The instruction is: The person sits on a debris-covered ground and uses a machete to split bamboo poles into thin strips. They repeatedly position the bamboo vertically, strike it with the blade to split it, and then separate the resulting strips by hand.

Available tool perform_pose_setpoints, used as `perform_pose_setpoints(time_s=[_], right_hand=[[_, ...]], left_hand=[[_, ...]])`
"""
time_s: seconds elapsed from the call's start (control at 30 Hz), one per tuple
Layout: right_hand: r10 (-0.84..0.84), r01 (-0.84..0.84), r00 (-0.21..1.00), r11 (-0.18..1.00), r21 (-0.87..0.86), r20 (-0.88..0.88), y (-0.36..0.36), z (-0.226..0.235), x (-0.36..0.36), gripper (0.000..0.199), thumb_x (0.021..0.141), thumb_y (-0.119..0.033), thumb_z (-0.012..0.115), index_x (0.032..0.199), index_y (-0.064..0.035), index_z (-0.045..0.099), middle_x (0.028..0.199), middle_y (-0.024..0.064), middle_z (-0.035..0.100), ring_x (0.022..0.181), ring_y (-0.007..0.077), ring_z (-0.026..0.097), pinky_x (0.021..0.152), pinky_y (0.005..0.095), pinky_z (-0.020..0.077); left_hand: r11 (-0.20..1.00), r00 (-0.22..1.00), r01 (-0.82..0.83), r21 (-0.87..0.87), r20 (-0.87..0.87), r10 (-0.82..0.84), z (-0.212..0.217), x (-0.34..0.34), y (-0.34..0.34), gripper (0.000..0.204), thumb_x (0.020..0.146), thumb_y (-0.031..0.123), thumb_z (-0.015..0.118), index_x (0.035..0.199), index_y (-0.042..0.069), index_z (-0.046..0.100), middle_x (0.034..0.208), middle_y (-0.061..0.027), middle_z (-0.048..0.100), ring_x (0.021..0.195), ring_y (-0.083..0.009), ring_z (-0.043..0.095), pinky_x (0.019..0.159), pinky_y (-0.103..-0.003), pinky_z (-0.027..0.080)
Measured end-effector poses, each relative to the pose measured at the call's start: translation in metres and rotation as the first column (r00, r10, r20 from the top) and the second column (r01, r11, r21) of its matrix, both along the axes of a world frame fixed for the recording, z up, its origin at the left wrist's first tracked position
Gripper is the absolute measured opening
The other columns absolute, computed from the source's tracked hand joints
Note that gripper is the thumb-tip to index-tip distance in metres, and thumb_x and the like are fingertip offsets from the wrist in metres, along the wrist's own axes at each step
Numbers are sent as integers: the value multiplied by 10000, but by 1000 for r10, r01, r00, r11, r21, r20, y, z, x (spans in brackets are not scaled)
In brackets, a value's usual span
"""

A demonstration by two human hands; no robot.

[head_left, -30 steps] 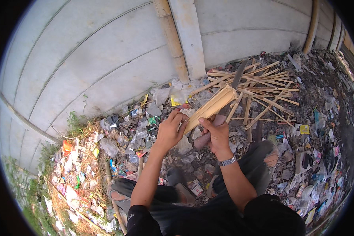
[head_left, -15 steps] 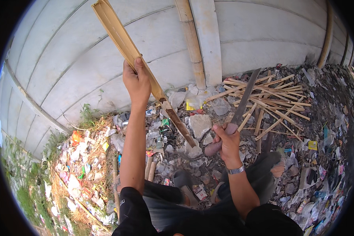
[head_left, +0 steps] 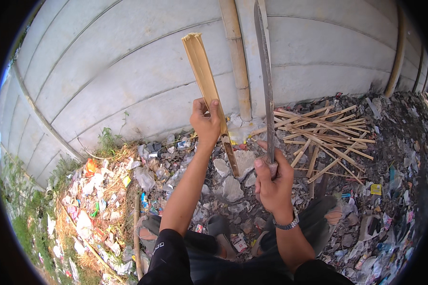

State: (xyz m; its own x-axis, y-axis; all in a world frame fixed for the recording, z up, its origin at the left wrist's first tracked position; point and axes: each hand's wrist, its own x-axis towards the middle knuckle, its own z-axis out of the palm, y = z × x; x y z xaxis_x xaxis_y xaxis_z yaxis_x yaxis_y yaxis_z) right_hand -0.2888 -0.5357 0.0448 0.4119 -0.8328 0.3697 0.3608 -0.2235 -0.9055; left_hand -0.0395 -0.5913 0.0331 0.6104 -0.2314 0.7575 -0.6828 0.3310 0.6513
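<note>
My left hand [head_left: 207, 122] is closed round a split length of bamboo [head_left: 202, 69], its hollow inner side showing. The bamboo stands tilted, its lower end resting by broken lumps of concrete [head_left: 245, 162] on the ground. To the right, my right hand [head_left: 276, 186] grips the handle of a machete [head_left: 267, 90]. Its long dark blade points up, roughly upright, apart from the bamboo. A metal watch sits on my right wrist.
Thin bamboo strips [head_left: 328, 130] lie in a loose pile at right. Behind stands a grey concrete wall [head_left: 128, 71] with a bamboo pole [head_left: 237, 57] against it. Litter covers the ground, and weeds [head_left: 26, 228] grow at left. My feet are just below.
The machete has swung from slanting low over the strips to pointing up. My left hand and the bamboo have shifted right and down, and the bamboo now stands steeper.
</note>
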Motion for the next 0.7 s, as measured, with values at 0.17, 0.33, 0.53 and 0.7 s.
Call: perform_pose_setpoints(time_s=[0.17,0.33,0.53,0.7], right_hand=[[-43,42,999,980,-196,3,-1,44,6,506,967,-123,687,1428,24,537,663,-60,497,587,7,403,542,182,326],[3,-4,1000,974,-226,-3,-7,58,11,543,958,-95,687,1463,1,514,633,-68,405,596,20,375,530,193,309],[-24,19,1000,926,-378,-6,-6,59,19,515,949,-78,693,1437,-3,548,783,36,645,656,14,475,563,196,410],[-59,58,998,926,-373,10,-4,60,23,503,945,-80,697,1421,4,561,892,114,729,674,17,515,575,214,452]], left_hand=[[999,999,-19,43,32,18,0,1,-3,225,958,182,728,936,8,586,773,-41,680,713,-71,610,644,-246,492],[999,999,-32,12,38,32,6,-10,1,246,936,199,745,896,7,596,719,-77,679,627,-101,616,575,-256,479],[999,996,-29,-17,81,30,5,-8,-1,229,924,185,748,892,12,601,709,-100,678,614,-145,627,580,-298,495],[998,997,-42,43,61,39,3,-13,2,235,919,192,753,885,16,602,705,-100,676,606,-153,623,582,-310,495]])
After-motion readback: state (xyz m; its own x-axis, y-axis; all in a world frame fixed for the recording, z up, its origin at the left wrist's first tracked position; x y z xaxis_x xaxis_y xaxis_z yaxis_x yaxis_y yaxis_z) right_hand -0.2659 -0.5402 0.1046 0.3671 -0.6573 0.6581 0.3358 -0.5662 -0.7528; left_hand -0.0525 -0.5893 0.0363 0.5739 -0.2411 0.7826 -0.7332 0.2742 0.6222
